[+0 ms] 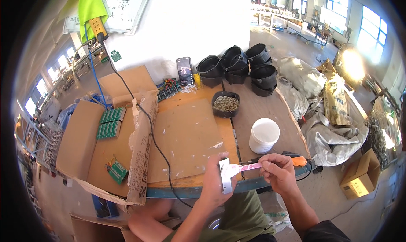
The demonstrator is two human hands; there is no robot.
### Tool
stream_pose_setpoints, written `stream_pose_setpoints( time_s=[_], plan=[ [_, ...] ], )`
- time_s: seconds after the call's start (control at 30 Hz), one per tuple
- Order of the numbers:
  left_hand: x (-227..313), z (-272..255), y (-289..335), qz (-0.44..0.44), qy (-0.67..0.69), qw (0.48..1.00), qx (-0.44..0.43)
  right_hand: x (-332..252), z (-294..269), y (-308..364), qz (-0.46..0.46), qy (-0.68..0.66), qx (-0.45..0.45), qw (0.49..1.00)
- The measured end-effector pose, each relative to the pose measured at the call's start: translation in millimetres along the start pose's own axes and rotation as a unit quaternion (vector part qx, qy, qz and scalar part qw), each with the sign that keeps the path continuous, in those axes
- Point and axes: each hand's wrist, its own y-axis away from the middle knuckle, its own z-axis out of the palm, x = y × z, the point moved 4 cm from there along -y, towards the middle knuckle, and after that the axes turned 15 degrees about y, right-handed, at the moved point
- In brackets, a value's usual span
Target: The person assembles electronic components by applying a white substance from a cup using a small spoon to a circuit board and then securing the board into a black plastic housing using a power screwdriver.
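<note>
Head view: the left hand (213, 180) clamps a small white rectangular plate (225, 176) upright at the near edge of the wooden worktop (186, 136), its grip pinching the piece. The right hand (277, 171) has its grip pinched on a thin pink-and-white spatula strip (245, 167), whose tip touches the plate. A white plastic tub (264, 135) stands just beyond, with a black pot of pale pellets (226, 103) farther back. My read: keep the plate steady and draw the strip flat, evenly.

Head view, downward over workbench (253, 111)
</note>
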Motion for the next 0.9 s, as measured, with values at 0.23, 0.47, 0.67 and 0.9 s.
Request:
stream_pose_setpoints(
  time_s=[0.23, 0.47, 0.67, 0.9],
  plan=[
    [17, -9, -2, -0.005, -0.017, 1.000, -0.010, 0, -1, 6, -0.049, 0.034, -0.019, 0.998],
    [11, -14, 1, 0.027, -0.044, 0.999, 0.003, -6, 5, -10, -0.065, 0.022, -0.007, 0.998],
    [18, -21, -2, 0.024, -0.055, 0.998, -0.002, -2, 2, -3, -0.040, 0.020, -0.027, 0.999],
    [23, -22, -2, 0.026, -0.051, 0.998, -0.011, 6, 8, -2, -0.012, 0.016, -0.045, 0.999]
  ],
)
